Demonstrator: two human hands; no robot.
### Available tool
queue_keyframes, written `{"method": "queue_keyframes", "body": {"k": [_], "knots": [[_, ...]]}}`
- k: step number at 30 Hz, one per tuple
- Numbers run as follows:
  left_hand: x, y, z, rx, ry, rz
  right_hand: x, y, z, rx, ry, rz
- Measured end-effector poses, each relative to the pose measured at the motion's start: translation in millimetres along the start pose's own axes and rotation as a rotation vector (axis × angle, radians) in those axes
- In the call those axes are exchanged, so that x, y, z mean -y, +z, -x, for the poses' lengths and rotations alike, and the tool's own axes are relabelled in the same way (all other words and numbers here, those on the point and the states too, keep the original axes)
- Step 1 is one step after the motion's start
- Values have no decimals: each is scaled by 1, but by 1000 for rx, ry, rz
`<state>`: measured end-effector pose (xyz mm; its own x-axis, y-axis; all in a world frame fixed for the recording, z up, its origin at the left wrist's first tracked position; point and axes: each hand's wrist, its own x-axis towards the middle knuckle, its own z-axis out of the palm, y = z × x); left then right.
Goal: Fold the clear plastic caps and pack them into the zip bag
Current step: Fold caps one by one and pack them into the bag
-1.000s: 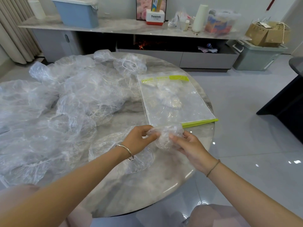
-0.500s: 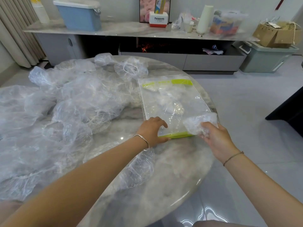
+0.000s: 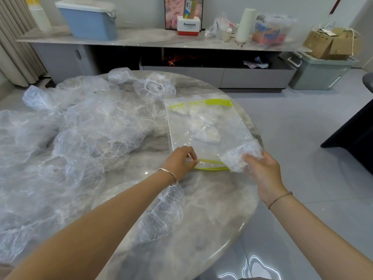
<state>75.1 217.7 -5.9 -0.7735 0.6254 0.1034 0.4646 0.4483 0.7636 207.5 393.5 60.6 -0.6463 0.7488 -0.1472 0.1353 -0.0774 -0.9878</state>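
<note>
Clear plastic caps (image 3: 84, 134) mostly lie loose on the worktop (image 3: 212, 209), few inside the zip bag (image 3: 203, 118). My left hand (image 3: 180, 161) pinches its mouth; my right hand (image 3: 264, 168) grips a folded cap (image 3: 240, 156) beside it.

Zip bag (image 3: 201, 122) clear, lime-edged — table (image 3: 212, 201) grey-marbled.

One head cam, wide-angle, looks fwd & down at near table (image 3: 214, 207), room w/ sideboard (image 3: 141, 40) behind.

glossy marble-look table (image 3: 212, 215); thin, crinkled clear plastic caps (image 3: 84, 134); smooth, shiny clear plastic zip bag (image 3: 207, 126) with a green strip; thin metal bangle (image 3: 168, 173); matt cardboard box (image 3: 331, 44).
</note>
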Motion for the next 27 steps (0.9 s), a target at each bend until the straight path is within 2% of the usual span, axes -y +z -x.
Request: {"method": "queue_keyframes", "body": {"k": [2, 4, 5, 7, 9, 13, 16, 18, 21, 27], "knots": [[-7, 3, 6, -132, -7, 90, 2, 1, 3, -103, -366, 206], [-13, 6, 11, -211, 1, 156, 1, 5, 8, -61, -741, 413], [-15, 8, 13, -229, 1, 168, -4, 7, 9, -12, -855, 512], [-19, 11, 17, -251, -2, 185, -23, 16, 8, 102, -952, 690], [-21, 15, 19, -266, 6, 214, -44, 22, 5, 179, -933, 802], [-23, 22, 25, -237, 51, 262, -68, 23, -4, 192, -815, 883], [-26, 24, 27, -212, 55, 287, -70, 27, -4, 233, -632, 914], [-27, 23, 28, -206, 62, 296, -70, 32, 2, 338, -557, 970], [-29, 21, 28, -194, 74, 299, -70, 41, 10, 511, -527, 1131], [-26, 15, 30, -178, 172, 224, -63, 80, -38, 704, -565, 1280]]}}
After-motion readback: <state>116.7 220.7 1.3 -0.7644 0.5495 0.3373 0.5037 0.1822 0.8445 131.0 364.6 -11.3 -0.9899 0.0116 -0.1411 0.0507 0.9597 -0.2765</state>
